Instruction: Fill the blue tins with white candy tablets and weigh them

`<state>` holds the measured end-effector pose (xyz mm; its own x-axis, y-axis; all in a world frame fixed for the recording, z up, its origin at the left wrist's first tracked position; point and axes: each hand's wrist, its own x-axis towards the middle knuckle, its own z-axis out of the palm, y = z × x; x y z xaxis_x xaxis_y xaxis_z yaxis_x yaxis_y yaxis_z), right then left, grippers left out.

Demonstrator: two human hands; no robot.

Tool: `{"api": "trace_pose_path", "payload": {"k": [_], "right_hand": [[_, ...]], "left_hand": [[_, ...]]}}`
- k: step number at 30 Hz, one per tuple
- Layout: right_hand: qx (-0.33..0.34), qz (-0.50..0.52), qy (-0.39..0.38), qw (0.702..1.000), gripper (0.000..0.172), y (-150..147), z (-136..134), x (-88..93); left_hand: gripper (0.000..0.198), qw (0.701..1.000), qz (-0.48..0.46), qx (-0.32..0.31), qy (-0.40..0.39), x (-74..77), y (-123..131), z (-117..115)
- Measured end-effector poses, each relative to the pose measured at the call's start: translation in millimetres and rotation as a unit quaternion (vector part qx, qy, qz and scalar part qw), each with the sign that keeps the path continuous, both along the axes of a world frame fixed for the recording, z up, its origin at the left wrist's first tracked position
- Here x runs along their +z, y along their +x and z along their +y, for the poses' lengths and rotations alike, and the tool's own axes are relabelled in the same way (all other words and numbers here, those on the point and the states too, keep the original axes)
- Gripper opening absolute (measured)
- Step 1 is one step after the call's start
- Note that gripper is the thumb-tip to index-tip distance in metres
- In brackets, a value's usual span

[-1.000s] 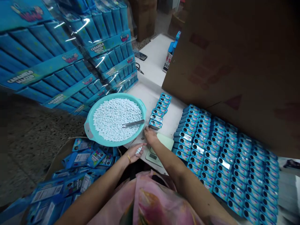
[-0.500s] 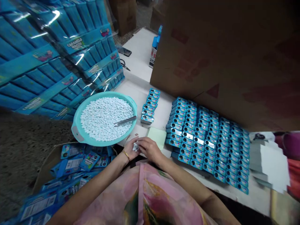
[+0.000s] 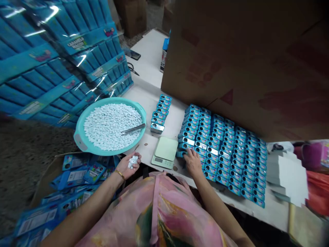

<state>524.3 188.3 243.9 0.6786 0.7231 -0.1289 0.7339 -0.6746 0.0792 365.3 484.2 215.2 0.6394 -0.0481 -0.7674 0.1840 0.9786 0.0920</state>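
Reading "CARAMELO MACIZO" on the shrink-wrapped blue packs (image 3: 77, 43) stacked far left of the scale (image 3: 165, 152); smaller print illegible. Left hand (image 3: 128, 164), just left of the scale, is cupped palm-up around a small heap of white candies (image 3: 133, 161). Right hand (image 3: 192, 162), just right of the scale, lies palm-down, fingers on the nearest corner of the blue tin block (image 3: 226, 147); grip cannot be told. Teal basin (image 3: 79, 144) with metal scoop (image 3: 133, 129) sits behind-left of the scale.
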Motion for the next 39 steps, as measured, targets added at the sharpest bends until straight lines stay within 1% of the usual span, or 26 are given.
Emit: {"api": "trace_pose_path", "payload": {"k": [3,5,6,7,9,11,12,13,15,17,18,20,21,22,24,27,30,34,39], "right_hand": [[0.028,-0.014,0.031,0.999,0.02,-4,-2,21.7],[0.064,-0.004,0.051,0.997,0.024,-3,7,34.0],[0.088,0.006,0.058,0.994,0.025,-1,15,37.1],[0.111,0.018,0.063,0.992,0.026,1,25,37.9],[0.145,0.048,0.063,0.986,0.026,6,49,33.6],[0.155,0.08,0.061,0.983,0.025,10,68,25.9],[0.155,0.091,0.065,0.981,0.024,11,74,22.8],[0.153,0.098,0.076,0.98,0.024,11,76,21.0],[0.151,0.105,0.115,0.976,0.028,8,71,22.5],[0.159,0.124,0.165,0.965,0.03,-6,62,29.3],[0.174,0.145,0.185,0.956,0.03,-16,58,33.4],[0.232,0.198,0.196,0.932,0.027,-42,57,39.9],[0.265,0.218,0.185,0.921,0.026,-55,60,41.4],[0.289,0.227,0.166,0.915,0.025,-67,65,41.7],[0.31,0.226,0.116,0.916,0.023,-86,76,39.3],[0.295,0.229,0.059,0.926,0.018,-99,89,32.3],[0.292,0.241,0.028,0.925,0.019,-106,94,26.8],[0.285,0.265,0.026,0.921,0.017,-116,100,23.1],[0.283,0.271,0.041,0.919,0.017,-124,104,21.0]], "left_hand": [[0.014,0.999,0.01,0.037,0.012,-2.4,-18,-14],[0.014,0.998,0.015,0.059,0.011,-3.3,-26,-29],[0.014,0.997,0.015,0.069,0.008,-2.9,-27,-37],[0.015,0.997,0.012,0.08,0.004,-1.6,-28,-46],[0.016,0.995,0.0,0.099,-0.009,3.8,-28,-65],[0.017,0.993,-0.01,0.115,-0.017,11.6,-28,-83],[0.017,0.992,-0.011,0.122,-0.017,15.6,-28,-91],[0.017,0.991,-0.005,0.13,-0.012,19.0,-29,-99],[0.017,0.989,0.014,0.146,0.003,23.6,-32,-110],[0.017,0.987,0.029,0.159,0.013,24.8,-34,-118],[0.018,0.987,0.028,0.16,0.012,24.5,-34,-121],[0.018,0.99,0.007,0.138,-0.011,23.5,-31,-123],[0.019,0.993,-0.007,0.118,-0.029,22.9,-29,-123],[0.019,0.994,-0.017,0.096,-0.048,22.3,-27,-122],[0.021,0.995,-0.016,0.054,-0.076,20.8,-24,-119],[0.023,0.996,0.015,0.005,-0.086,16.1,-26,-113],[0.021,0.996,0.03,-0.034,-0.077,9.2,-36,-106],[0.02,0.995,0.037,-0.055,-0.075,3.2,-47,-97],[0.021,0.992,0.058,-0.053,-0.095,4.6,-49,-91]]}}
